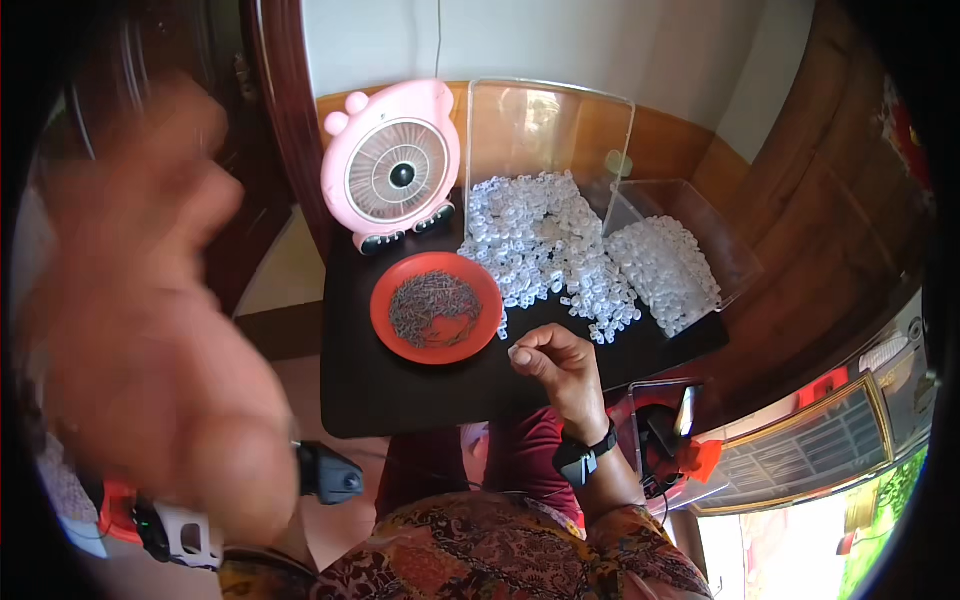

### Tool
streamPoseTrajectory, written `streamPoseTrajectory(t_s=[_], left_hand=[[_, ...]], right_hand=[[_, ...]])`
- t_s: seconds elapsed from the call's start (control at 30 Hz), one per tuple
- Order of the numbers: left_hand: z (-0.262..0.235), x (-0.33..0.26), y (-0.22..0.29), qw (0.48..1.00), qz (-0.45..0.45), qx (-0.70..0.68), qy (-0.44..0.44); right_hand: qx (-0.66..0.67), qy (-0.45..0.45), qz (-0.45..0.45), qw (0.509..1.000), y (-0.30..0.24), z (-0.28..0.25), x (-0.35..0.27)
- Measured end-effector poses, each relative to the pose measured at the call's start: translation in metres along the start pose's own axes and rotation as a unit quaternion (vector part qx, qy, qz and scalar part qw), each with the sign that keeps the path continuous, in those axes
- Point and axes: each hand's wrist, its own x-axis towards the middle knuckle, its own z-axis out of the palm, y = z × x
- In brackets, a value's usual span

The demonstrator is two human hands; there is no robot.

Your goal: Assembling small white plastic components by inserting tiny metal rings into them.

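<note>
My left hand is raised close to the camera on the left, large and smeared by motion, so its grip is unclear. My right hand is above the front of the black table, thumb and forefinger pinched together. A tiny pale spot shows at its fingertips; I cannot tell if it is a held piece or a nail. Left of this hand is a round red plate with many thin grey metal nails. Beyond it, small white plastic pieces, like cable clips, spill in a heap from an upright clear container.
A second clear bin holds more white pieces at the right. A pink cartoon-shaped fan stands at the back left of the black table. A black device is beside my left forearm. Wooden panelling rises at the right.
</note>
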Motion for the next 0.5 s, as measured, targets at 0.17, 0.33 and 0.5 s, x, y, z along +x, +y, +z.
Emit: streamPoseTrajectory(t_s=[0.17, 0.33, 0.5], left_hand=[[0.036, -0.102, -0.009, 0.945, -0.288, -0.090, -0.128], [0.069, -0.151, -0.017, 0.894, -0.364, -0.195, -0.174], [0.058, -0.179, -0.017, 0.820, -0.496, -0.220, -0.182]], right_hand=[[0.038, -0.087, 0.052, 0.994, -0.003, 0.025, -0.005], [-0.103, -0.097, 0.010, 0.990, 0.006, 0.038, -0.007], [-0.084, -0.138, 0.005, 0.987, 0.032, 0.046, -0.014]])
